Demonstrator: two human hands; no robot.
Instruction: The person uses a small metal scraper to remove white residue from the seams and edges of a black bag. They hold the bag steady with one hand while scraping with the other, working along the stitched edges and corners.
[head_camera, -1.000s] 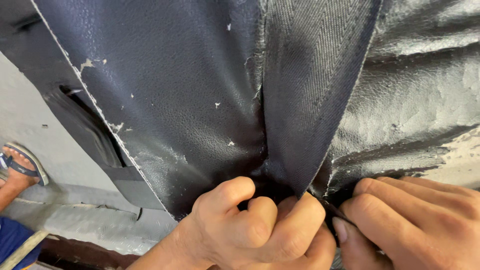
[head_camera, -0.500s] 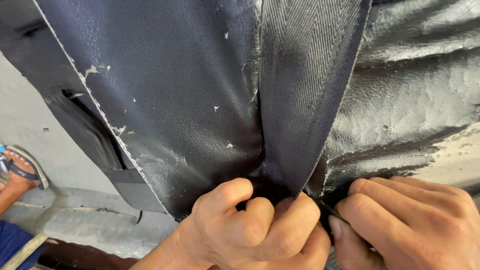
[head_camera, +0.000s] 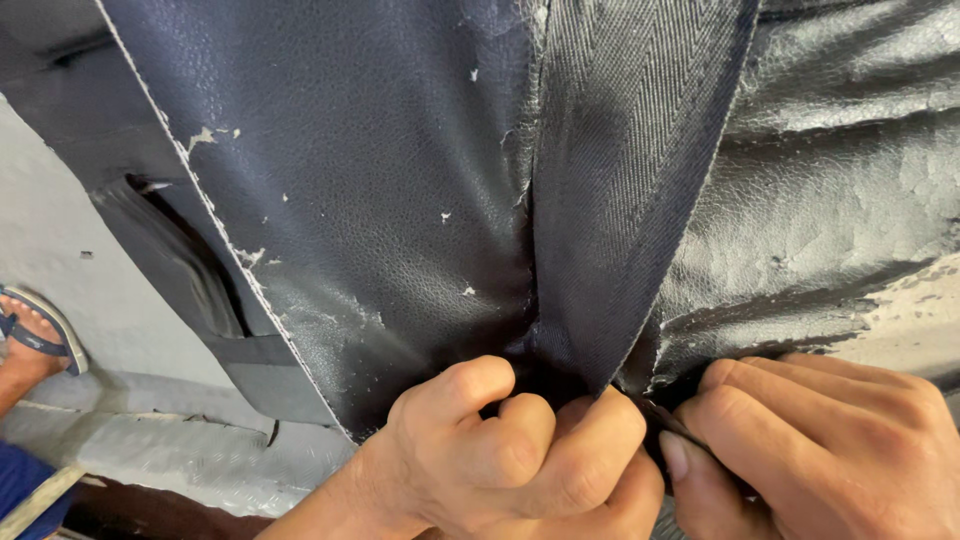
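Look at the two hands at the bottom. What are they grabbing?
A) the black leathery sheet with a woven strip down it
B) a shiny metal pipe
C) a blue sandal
A: the left hand and right hand pinch the black leathery sheet where its woven strip ends.

2 hands: left hand (head_camera: 500, 460), right hand (head_camera: 820, 450); 1 black leather sheet (head_camera: 380, 200); 1 sandalled foot (head_camera: 30, 340).
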